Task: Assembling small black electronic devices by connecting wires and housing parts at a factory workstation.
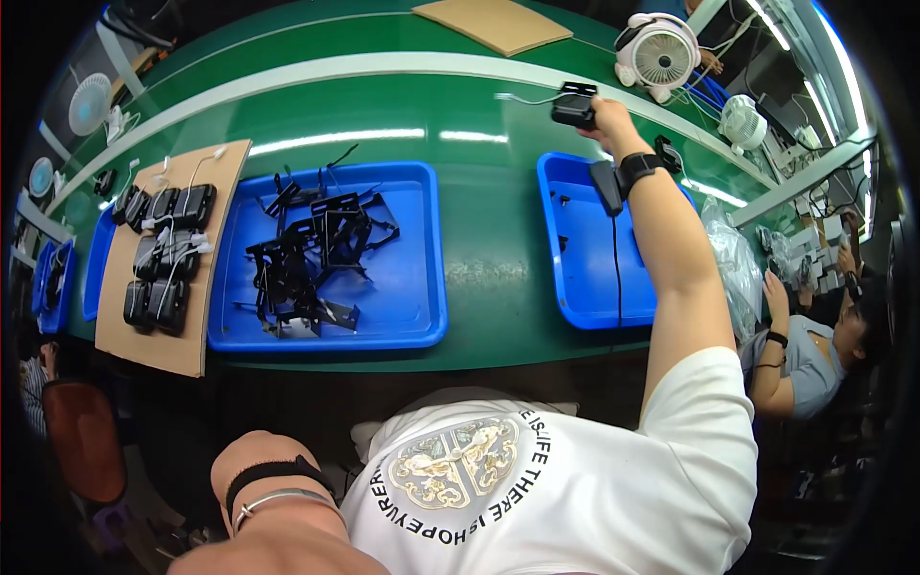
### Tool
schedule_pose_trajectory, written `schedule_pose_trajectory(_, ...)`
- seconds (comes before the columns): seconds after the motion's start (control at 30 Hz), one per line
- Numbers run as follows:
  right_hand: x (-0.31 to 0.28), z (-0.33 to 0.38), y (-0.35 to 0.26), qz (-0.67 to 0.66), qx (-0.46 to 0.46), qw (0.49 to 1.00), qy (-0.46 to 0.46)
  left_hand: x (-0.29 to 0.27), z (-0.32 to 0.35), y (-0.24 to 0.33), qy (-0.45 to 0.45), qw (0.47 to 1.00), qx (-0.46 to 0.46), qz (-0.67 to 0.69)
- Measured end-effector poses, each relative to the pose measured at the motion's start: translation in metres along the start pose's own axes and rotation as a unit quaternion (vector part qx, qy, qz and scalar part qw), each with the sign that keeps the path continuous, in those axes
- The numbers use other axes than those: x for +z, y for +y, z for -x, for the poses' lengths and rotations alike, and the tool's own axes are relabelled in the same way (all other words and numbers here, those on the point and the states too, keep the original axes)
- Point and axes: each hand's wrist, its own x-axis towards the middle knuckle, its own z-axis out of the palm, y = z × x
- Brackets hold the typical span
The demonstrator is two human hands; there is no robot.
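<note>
A small black device (573,105) sits in the upper middle-right of the frame, held over the green work table (479,182) close to the pale strip that runs across it. The right hand (604,117) is closed around it, arm stretched far forward — a black band is strapped on the wrist, and a thin dark cable hangs down along the forearm.

Just below that wrist lies a blue tray (585,259) on the right, mostly bare apart from a few small dark bits near its left wall. To its left, in the middle of the frame, a larger blue tray (422,287) holds a tangled heap of black metal brackets (311,254). Left of that, a cardboard sheet (206,355) carries rows of black devices with white cables (168,249), and another blue tray shows at the far left edge.

The left hand (251,462) is at the bottom left, low beside the person's white shirt, well apart from the table — a black band and a silver bangle are on the wrist; whether it is open or closed I cannot tell.

A white desk fan (661,53) stands at the upper right, a second cardboard sheet (494,24) lies at top centre, and another person sits at the right edge.
</note>
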Motion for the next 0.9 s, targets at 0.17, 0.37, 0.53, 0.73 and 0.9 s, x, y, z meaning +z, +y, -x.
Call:
schedule_pose_trajectory(0.17,-0.023,-0.032,0.03,0.009,0.074,0.995,0.062,-0.023,-0.017,-0.013,0.022,0.999,0.045,0.001)
schedule_pose_trajectory(0.37,-0.034,-0.034,0.034,0.121,0.056,0.989,0.065,-0.023,-0.014,-0.011,0.03,0.996,0.083,-0.012)
schedule_pose_trajectory(0.53,-0.042,-0.026,0.017,0.303,0.016,0.952,0.039,-0.028,-0.023,-0.024,0.03,0.993,0.11,-0.018)
schedule_pose_trajectory(0.73,0.038,0.067,-0.016,0.28,-0.215,0.923,-0.153,-0.03,-0.038,-0.045,0.041,0.988,0.144,-0.044)
schedule_pose_trajectory(0.9,0.102,0.177,-0.039,0.265,-0.233,0.882,-0.312,-0.023,-0.025,-0.039,0.051,0.981,0.173,-0.067)
